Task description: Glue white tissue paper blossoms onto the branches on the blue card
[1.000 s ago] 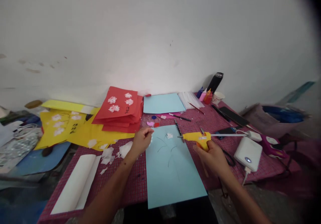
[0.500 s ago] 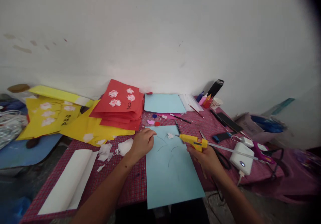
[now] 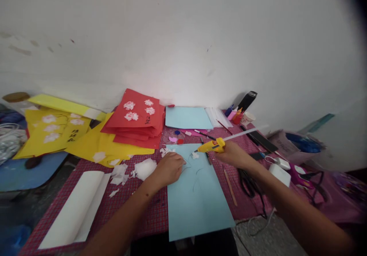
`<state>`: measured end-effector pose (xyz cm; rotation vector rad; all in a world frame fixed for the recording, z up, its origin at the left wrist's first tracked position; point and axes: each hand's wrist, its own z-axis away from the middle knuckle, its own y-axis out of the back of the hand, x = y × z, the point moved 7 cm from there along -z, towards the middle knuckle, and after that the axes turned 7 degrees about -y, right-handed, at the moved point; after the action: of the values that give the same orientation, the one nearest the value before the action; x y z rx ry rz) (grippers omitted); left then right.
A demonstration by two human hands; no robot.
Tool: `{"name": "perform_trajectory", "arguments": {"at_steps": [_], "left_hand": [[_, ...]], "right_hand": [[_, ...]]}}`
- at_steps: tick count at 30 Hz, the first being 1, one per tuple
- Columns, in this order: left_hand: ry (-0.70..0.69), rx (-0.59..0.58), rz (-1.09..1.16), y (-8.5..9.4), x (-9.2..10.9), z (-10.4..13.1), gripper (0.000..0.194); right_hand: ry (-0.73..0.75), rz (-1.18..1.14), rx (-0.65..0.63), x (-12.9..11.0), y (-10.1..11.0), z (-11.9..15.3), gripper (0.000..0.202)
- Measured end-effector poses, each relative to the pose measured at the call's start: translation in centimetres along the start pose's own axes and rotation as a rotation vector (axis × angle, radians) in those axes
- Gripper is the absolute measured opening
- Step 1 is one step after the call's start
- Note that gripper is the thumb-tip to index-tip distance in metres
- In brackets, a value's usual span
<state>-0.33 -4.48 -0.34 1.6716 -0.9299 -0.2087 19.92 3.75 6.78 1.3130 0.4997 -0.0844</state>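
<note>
A light blue paper sheet (image 3: 197, 198) with thin dark curved lines lies before me. My left hand (image 3: 170, 168) rests over its upper left edge, fingers curled together; whatever may be between them is hidden. In my right hand (image 3: 231, 154) is a yellow hot glue gun (image 3: 212, 145) with a long clear glue stick (image 3: 246, 132) out of its back. The gun's nozzle points left, close to a small white paper flower (image 3: 195, 155) on the sheet. White crumpled tissue pieces (image 3: 145, 169) lie left of my left hand.
Red cards with pink-white blossoms (image 3: 134, 112) are stacked at the back left, beside yellow ones (image 3: 54, 133). Blue sheets (image 3: 187, 117) lie near the wall. Scissors (image 3: 247, 183), a wooden stick (image 3: 230, 185), a white power bank (image 3: 279, 175) and cables are on the right. A white paper roll (image 3: 74, 210) lies front left.
My left hand has moved down onto the sheet's edge. My right hand has risen, and the glue gun has swung left and tilted, its nozzle now nearer the white flower.
</note>
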Motion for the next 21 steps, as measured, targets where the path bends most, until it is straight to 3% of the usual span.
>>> {"name": "perform_trajectory", "arguments": {"at_steps": [11,17,21], "left_hand": [[0.01,-0.046,-0.008,0.0,0.0,0.0,0.018],[0.014,-0.057,-0.023,0.0,-0.1,0.0,0.016],[0.019,-0.062,-0.012,0.0,-0.1,0.0,0.017]], "right_hand": [[0.157,0.58,-0.095,-4.9,0.0,-5.7,0.027],[0.273,0.773,-0.215,-6.6,-1.0,-6.9,0.03],[0.342,0.849,-0.224,-6.8,-1.9,-7.3,0.029]]}}
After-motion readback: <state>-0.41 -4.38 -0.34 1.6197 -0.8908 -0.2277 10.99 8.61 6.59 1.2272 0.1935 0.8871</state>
